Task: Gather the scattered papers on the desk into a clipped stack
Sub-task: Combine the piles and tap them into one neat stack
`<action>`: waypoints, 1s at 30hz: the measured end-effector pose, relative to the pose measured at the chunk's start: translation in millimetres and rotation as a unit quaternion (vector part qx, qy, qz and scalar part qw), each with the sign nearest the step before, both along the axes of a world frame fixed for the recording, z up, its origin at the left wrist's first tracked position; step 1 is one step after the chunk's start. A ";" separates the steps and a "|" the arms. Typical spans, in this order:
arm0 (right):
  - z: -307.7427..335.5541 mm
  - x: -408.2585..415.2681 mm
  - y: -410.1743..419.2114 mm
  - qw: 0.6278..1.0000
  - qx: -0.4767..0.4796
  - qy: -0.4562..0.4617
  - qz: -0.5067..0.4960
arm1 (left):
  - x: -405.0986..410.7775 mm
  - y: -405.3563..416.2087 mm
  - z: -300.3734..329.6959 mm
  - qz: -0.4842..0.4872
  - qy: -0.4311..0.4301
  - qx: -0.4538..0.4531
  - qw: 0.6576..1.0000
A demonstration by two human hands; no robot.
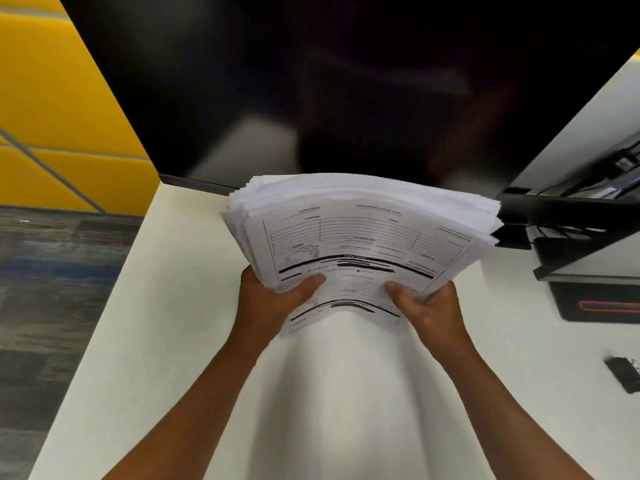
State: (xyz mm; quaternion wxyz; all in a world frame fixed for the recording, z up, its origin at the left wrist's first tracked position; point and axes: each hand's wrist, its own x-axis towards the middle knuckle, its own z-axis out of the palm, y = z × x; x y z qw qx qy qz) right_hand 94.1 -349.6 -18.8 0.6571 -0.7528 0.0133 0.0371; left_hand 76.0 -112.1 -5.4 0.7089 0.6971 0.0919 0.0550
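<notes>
Both my hands, left hand (277, 299) and right hand (427, 308), pinch the uneven paper stack (363, 237) above the counter (194, 306); squaring its edges comes next, I judge.

The printed forms on the paper stack (360, 237) are too blurred to read.

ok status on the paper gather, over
Left hand and right hand both grip the paper stack, thumbs on top. Edges ragged, no clip on it. Black clip on desk at right. Nothing in the way.
</notes>
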 end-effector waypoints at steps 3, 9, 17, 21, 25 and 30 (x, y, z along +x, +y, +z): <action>-0.4 -8.1 7.8 0.998 0.018 -0.026 -0.049 | 0.5 -8.6 3.8 0.058 -0.032 -0.004 0.998; -13.3 -20.6 27.5 0.994 0.005 -0.021 -0.105 | 9.5 -10.7 -17.8 0.100 -0.057 0.024 0.993; -1.3 -10.7 27.8 0.993 0.039 -0.023 -0.105 | 11.1 -15.1 -12.1 0.113 -0.043 0.000 0.993; 2.2 4.4 3.7 0.996 0.011 -0.061 -0.064 | 10.8 -0.9 -13.3 0.018 -0.024 0.027 0.999; -11.0 13.7 3.9 0.998 -0.007 -0.036 -0.046 | 15.3 -9.4 -24.1 -0.002 0.003 0.031 1.000; -3.7 14.9 1.4 0.997 0.018 -0.056 -0.047 | 22.1 -7.0 -22.0 0.027 -0.019 0.010 0.999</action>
